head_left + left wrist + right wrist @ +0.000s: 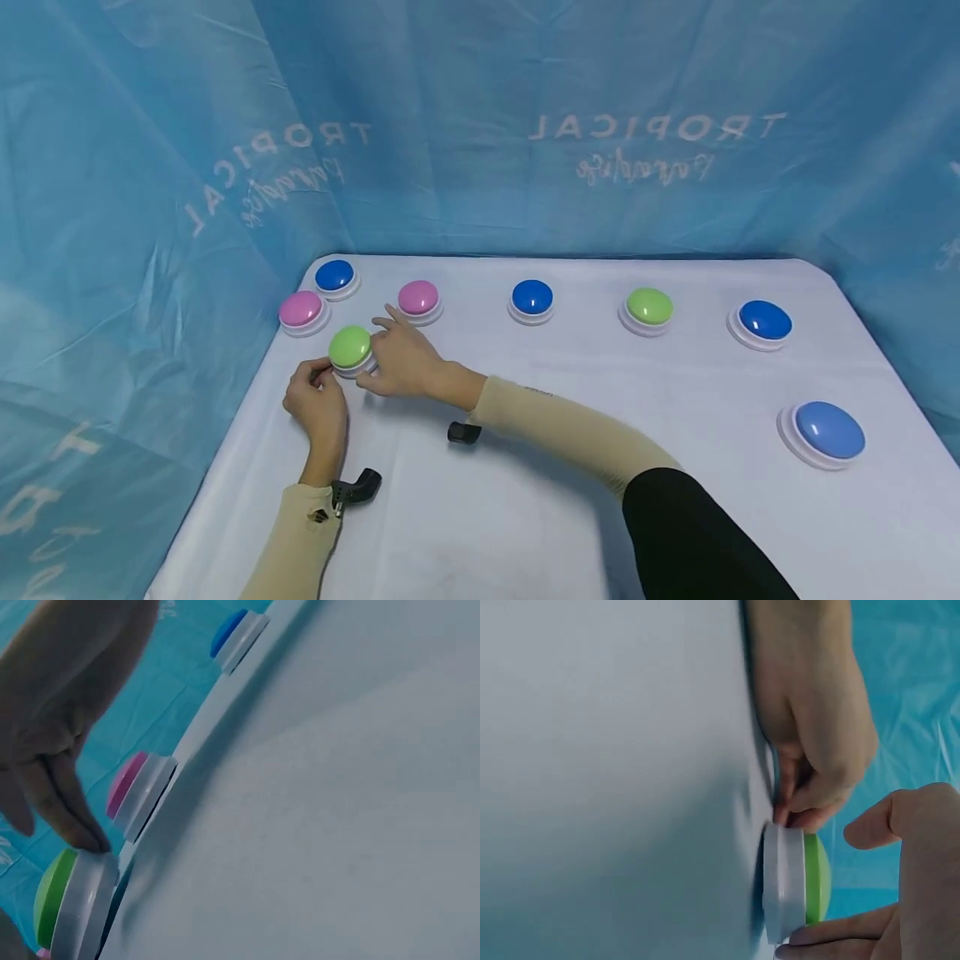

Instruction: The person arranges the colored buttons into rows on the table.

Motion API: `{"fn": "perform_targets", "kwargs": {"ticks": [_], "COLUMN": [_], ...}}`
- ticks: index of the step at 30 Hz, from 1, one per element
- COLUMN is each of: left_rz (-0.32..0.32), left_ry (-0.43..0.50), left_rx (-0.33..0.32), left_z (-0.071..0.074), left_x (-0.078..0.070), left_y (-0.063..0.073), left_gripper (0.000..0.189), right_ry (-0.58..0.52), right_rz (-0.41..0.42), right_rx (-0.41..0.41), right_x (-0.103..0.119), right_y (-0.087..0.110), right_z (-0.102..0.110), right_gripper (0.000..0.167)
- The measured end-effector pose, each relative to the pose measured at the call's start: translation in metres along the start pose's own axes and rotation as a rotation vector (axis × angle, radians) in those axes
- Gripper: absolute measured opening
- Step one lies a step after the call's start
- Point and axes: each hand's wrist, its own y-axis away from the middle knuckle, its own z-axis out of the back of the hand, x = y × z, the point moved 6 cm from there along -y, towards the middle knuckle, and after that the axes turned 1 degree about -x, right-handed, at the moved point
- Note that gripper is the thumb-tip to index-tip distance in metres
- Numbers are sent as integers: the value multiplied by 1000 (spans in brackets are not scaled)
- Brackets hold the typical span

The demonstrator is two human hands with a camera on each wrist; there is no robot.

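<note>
A push button with a green dome (349, 347) and a white round base sits on the table's left side, between both hands. My left hand (318, 406) has curled fingers, and its thumb and forefinger pinch the near-left edge of the base. From the other side, my right hand (405, 361) touches the rim with straight fingertips (810, 945), while its thumb (874, 827) stands apart from the dome. In the left wrist view the green button's white base (86, 904) shows a dark line beneath it; whether it is lifted I cannot tell.
Behind the green button stand a pink button (302, 309), a blue one (335, 276) and another pink one (418, 298). Further right are a blue button (532, 297), a green one (648, 307) and two blue ones (765, 321). Blue curtains (480, 150) border the white table (465, 525).
</note>
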Motion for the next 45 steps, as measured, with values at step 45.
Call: {"fn": "perform_targets", "kwargs": {"ticks": [45], "left_rz": [-295], "left_ry": [123], "left_rx": [680], "left_z": [-23], "left_x": [-52], "left_y": [104], "left_gripper": [44], "right_ry": [-354], "right_rz": [-128], "right_rx": [-96], "right_x": [-32], "right_y": [238], "right_z": [12], "right_gripper": [74]}}
